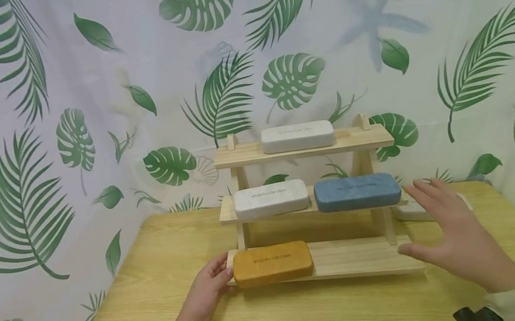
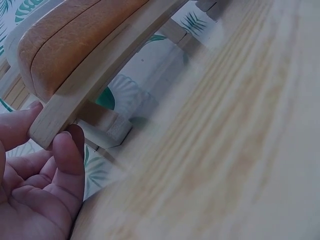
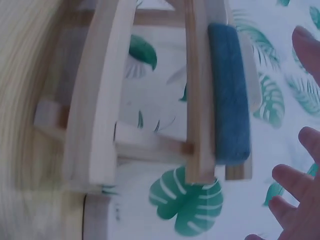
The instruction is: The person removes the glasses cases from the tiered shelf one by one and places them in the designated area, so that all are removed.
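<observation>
A three-tier wooden display rack [image 1: 363, 256] stands on the table. My left hand [image 1: 208, 290] grips the left end of its lowest shelf; in the left wrist view the thumb is above the board's end and curled fingers are beneath. Right beside that hand, an orange glasses case [image 1: 272, 263] lies on this shelf. My right hand [image 1: 466, 244] is spread open off the rack's right side, holding nothing. Nearest to it on the middle shelf is a blue glasses case [image 1: 357, 192], with a white glasses case [image 1: 271, 200] to its left. Another white case [image 1: 297, 137] lies on the top shelf.
Behind the right hand, a further white case [image 1: 413, 211] lies on the table [image 1: 160, 314], partly hidden by the hand. A leaf-patterned cloth [image 1: 158, 114] hangs close behind the rack and along both sides.
</observation>
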Demonstrator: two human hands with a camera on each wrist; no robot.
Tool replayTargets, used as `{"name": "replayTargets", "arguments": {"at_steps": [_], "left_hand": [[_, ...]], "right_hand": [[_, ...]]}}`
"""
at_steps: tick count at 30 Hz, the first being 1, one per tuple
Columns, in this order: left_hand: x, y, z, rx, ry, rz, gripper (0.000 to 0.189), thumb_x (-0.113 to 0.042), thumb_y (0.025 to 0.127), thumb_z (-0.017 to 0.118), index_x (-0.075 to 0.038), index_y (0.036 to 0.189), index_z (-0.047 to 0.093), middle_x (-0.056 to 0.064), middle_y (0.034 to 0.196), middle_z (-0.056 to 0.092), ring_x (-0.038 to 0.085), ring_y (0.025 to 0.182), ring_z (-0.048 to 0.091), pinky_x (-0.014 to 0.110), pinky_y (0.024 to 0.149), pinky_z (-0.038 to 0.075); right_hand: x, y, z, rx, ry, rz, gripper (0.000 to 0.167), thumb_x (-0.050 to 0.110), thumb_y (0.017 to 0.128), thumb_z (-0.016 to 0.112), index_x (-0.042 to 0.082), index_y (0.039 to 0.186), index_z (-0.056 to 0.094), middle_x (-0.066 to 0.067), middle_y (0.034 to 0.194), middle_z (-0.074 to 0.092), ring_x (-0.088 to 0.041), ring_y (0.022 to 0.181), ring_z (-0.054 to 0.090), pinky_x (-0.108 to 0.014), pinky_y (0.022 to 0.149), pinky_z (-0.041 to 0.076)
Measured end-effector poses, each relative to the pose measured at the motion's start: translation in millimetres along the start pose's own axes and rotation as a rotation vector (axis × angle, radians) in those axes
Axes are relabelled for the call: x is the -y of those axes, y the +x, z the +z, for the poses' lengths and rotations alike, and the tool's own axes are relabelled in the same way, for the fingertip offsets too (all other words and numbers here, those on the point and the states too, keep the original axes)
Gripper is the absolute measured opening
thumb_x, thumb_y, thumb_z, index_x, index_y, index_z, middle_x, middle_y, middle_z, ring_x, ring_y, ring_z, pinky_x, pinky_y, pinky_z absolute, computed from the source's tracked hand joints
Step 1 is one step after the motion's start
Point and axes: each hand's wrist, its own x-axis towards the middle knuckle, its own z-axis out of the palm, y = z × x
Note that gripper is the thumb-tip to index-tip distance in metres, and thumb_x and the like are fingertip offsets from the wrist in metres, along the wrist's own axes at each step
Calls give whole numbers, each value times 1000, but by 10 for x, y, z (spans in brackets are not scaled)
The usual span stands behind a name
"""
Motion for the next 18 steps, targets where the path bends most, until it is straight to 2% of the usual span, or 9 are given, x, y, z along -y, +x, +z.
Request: {"name": "replayTargets", "arguments": {"at_steps": [5, 11, 18], "left_hand": [[-3, -3, 9, 0, -3, 1, 58, -15, 104, 58, 2, 155, 34, 20, 141, 52, 22, 109, 60, 32, 85, 52], [6, 15, 13, 8, -9, 1, 59, -15, 105, 58, 2, 155, 33, 21, 141, 51, 22, 109, 60, 32, 85, 52], [-3, 5, 1, 0, 5, 7, 59, -16, 104, 58, 4, 155, 34, 21, 140, 52, 22, 109, 61, 33, 86, 52]], "right_hand": [[259, 18, 67, 9, -82, -100, 105, 43, 73, 91, 24, 160, 35, -11, 163, 30, -34, 153, 7, -70, 114, 9], [498, 68, 221, 40, -188, -199, 94, 50, 82, 81, 27, 160, 34, -12, 162, 32, -36, 152, 11, -59, 119, 10], [811, 135, 452, 53, -235, -305, 86, 61, 87, 70, 28, 159, 36, -8, 163, 30, -38, 151, 17, -67, 114, 17]]}}
